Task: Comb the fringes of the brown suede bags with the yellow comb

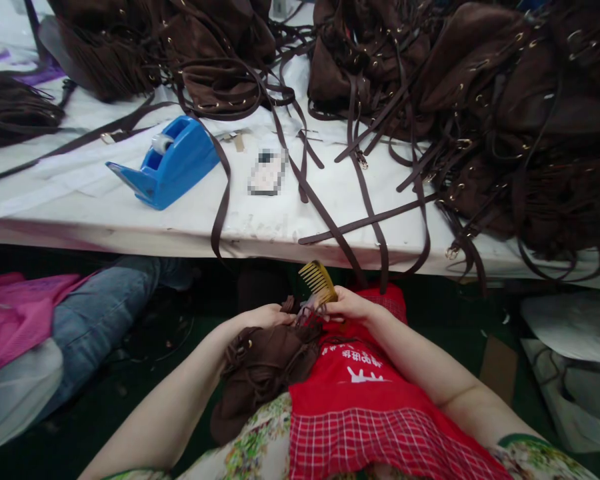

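A brown suede fringed bag [260,370] lies on my lap, over a red apron [360,387]. My left hand [267,315] grips the bag's top edge, fingers closed on the fabric. My right hand [347,305] is closed round the handle of a yellow-brown wide-toothed comb [317,281], whose teeth point up and away just below the table edge. The two hands almost touch above the bag's fringe.
A white table [260,227] runs across ahead, with piles of brown bags [505,100] and hanging straps [375,227], a blue tape dispenser [167,163] and a blurred small object [267,172]. Another person's jeans-clad leg [100,320] and pink cloth [15,313] are at left.
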`<action>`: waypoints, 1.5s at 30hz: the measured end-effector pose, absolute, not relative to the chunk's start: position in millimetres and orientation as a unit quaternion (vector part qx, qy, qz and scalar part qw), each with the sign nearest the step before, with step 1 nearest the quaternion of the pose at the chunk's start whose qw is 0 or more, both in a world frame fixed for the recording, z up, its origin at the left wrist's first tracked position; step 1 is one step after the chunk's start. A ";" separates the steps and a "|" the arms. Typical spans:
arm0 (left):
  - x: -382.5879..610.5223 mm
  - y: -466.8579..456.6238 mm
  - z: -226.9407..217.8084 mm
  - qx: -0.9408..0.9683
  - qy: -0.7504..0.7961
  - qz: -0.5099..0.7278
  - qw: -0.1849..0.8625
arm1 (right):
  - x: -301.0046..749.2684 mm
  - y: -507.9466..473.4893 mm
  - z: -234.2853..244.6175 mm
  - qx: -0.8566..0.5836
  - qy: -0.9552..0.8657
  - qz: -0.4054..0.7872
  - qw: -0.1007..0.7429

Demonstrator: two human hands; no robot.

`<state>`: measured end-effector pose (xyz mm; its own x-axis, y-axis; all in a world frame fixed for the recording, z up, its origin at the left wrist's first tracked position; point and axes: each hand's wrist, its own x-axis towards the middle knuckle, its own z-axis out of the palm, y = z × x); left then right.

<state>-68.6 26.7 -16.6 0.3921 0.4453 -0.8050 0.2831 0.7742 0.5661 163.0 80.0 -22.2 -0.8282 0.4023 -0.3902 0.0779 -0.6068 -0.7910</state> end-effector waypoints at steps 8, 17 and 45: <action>-60.6 35.9 -10.1 0.499 0.504 0.140 0.691 | 199.7 89.7 -19.0 -0.356 -0.405 0.826 0.165; -46.1 35.6 -1.7 0.494 0.427 0.147 0.743 | 227.7 105.7 -4.9 -0.363 -0.365 0.813 0.271; -41.4 27.9 -1.2 0.467 0.304 0.222 0.800 | 134.2 66.0 -5.1 -0.444 -0.871 0.185 -0.100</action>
<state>-41.4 27.9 -1.2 0.7166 0.6390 -0.2794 -0.0715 0.4658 0.8820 134.2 66.0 -5.1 -0.5860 0.7365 -0.3380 0.8103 0.5377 -0.2331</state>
